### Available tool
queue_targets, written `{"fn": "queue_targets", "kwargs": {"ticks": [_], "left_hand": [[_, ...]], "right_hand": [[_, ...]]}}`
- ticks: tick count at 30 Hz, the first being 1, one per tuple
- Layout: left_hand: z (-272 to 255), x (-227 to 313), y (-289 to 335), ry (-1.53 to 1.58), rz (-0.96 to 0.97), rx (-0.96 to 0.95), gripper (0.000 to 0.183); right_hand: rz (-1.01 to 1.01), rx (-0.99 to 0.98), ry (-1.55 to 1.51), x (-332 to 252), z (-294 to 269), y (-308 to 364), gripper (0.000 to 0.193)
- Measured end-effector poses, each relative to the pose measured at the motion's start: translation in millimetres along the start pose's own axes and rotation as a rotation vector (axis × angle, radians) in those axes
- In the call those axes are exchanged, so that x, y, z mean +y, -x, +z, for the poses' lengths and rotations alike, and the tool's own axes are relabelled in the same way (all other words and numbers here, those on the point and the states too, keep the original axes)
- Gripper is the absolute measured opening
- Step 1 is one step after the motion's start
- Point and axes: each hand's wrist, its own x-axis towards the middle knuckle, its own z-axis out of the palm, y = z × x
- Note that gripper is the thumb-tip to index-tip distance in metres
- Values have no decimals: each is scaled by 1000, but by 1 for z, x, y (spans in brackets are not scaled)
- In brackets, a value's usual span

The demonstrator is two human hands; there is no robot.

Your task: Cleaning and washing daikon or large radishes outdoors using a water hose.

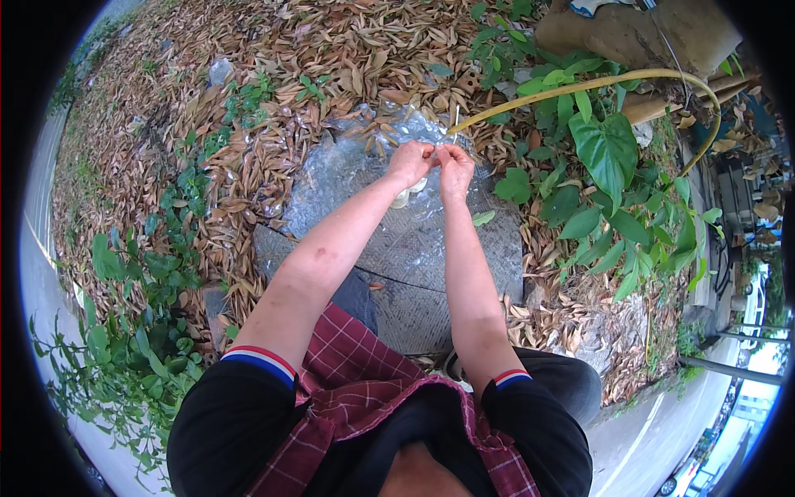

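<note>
My left hand [411, 164] and my right hand [455, 171] meet over a wet stone slab [406, 248], fingertips pinched together. Whatever lies between the fingers is too small to make out. Just beyond the right hand, the end of a yellow hose [497, 109] points toward the wet patch. Close to that end, a thin white stick-like thing [457, 118] stands up. Some pale pieces [404, 197] lie on the slab below my hands, partly covered by them. Splashed water shines on the far part of the slab.
Dry brown leaves [273, 50] cover the ground around the slab. Green broad-leaved plants [609, 153] grow on the right, with more leafy plants [141, 331] at left. A large brown rounded object [638, 37] sits at far right. Paved road [662, 439] shows at the edges.
</note>
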Motion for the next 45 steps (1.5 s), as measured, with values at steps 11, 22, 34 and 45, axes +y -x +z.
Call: {"fn": "queue_targets", "kwargs": {"ticks": [11, 22, 34, 45], "left_hand": [[-2, -4, -1, -227, 0, 114, 17], [3, -3, -9, -401, 148, 118, 18], [4, -8, -15, 85, 102, 162, 16], [13, -34, -32, 1272, -432, 51, 21]], "right_hand": [[559, -101, -537, 1, 1, -15, 11], [326, -246, -186, 4, -14, -15, 13], [333, -149, 30, 13, -16, -29, 28], [186, -101, -19, 4, -40, 4, 19]]}}
